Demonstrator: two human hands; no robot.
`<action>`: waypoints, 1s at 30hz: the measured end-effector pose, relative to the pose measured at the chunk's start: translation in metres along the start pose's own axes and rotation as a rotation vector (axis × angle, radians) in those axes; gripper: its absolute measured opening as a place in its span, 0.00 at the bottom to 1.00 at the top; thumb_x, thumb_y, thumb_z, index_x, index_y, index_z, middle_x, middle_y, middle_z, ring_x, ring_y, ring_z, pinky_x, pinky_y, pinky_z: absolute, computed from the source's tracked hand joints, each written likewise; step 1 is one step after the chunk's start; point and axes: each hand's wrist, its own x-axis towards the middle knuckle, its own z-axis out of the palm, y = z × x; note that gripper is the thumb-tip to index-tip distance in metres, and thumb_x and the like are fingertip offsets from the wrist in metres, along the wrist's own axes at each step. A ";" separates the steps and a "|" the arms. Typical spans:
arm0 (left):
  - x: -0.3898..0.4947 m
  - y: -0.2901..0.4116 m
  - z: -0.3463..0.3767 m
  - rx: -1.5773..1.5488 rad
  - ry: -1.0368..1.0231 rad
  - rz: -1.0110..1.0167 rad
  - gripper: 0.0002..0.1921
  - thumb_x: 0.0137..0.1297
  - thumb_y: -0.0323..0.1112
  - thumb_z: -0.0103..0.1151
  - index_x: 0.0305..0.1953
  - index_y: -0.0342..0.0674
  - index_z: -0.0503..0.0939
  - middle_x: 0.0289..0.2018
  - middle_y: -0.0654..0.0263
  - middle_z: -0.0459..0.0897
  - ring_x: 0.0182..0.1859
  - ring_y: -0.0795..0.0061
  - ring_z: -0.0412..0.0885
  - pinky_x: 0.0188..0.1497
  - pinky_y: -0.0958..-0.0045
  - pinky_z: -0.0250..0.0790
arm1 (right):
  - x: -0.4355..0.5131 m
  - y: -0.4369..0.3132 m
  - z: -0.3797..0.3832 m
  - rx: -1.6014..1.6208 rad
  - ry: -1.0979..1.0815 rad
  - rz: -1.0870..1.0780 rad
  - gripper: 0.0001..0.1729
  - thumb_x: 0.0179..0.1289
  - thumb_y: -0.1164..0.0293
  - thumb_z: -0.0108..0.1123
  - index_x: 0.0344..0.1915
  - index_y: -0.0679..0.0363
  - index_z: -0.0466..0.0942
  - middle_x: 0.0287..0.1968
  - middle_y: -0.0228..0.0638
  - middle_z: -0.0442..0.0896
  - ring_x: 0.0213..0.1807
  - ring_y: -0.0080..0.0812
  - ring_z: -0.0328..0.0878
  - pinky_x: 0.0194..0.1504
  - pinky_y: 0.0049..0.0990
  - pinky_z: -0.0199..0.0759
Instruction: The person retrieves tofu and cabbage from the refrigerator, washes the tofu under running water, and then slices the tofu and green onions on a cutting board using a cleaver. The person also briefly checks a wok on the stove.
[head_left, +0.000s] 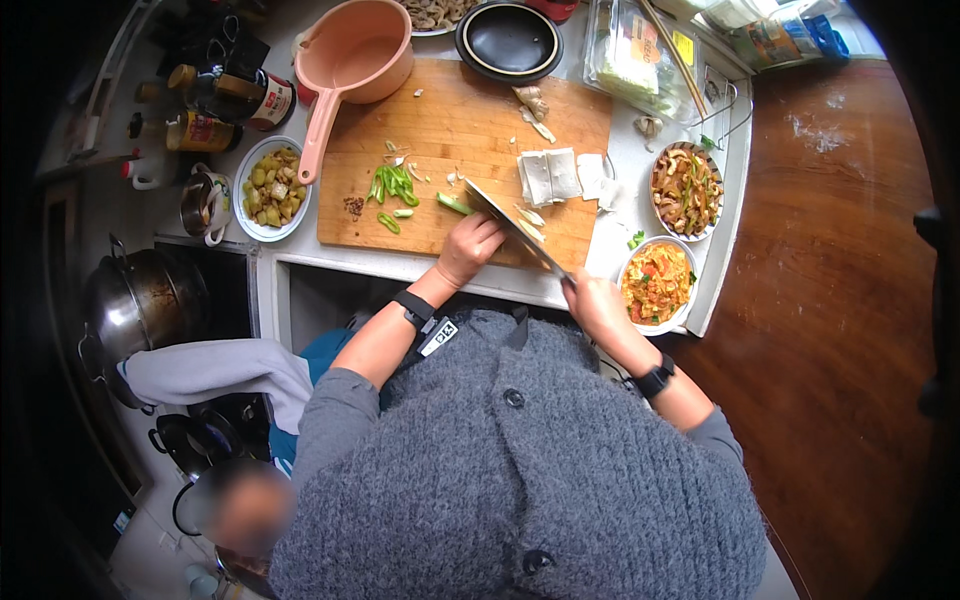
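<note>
My left hand (471, 249) is at the front of a wooden cutting board (465, 135), its fingers pressing down a green pepper piece (453, 202). In my right hand (600, 306) is the handle of a kitchen knife (517, 229). Its blade slants up and left across the board, close beside my left fingertips. Sliced green pepper (393, 185) lies to the left, by a small heap of dark reddish bits (353, 208). White tofu slabs (551, 176) sit on the right of the board, with pale slices (531, 217) near the blade.
A pink ladle (356, 56) overhangs the board's back left corner. Bowls of diced vegetables (273, 187), mushroom strips (686, 191) and egg with tomato (657, 285) flank it. Bottles (255, 97) stand left. Another person's sleeve (217, 371) reaches toward a steel pot (142, 296).
</note>
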 end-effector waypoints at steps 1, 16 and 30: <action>-0.001 0.000 -0.001 0.000 -0.013 -0.004 0.11 0.44 0.25 0.57 0.33 0.36 0.80 0.32 0.62 0.80 0.36 0.62 0.78 0.38 0.68 0.74 | 0.006 -0.002 0.004 -0.008 0.011 -0.004 0.15 0.64 0.63 0.56 0.31 0.65 0.72 0.21 0.54 0.79 0.26 0.56 0.79 0.29 0.49 0.73; -0.007 -0.007 -0.014 0.034 -0.034 -0.032 0.12 0.46 0.28 0.56 0.35 0.37 0.81 0.33 0.63 0.80 0.41 0.62 0.78 0.43 0.65 0.73 | -0.008 0.005 -0.007 0.037 0.048 -0.023 0.15 0.64 0.63 0.56 0.30 0.64 0.74 0.21 0.53 0.78 0.27 0.56 0.79 0.30 0.48 0.73; -0.015 -0.012 -0.016 0.044 -0.030 0.045 0.12 0.47 0.29 0.56 0.35 0.37 0.81 0.34 0.63 0.82 0.41 0.64 0.79 0.41 0.65 0.73 | 0.002 0.008 -0.001 0.102 0.059 -0.050 0.14 0.64 0.63 0.56 0.31 0.65 0.74 0.19 0.55 0.77 0.26 0.57 0.79 0.29 0.50 0.72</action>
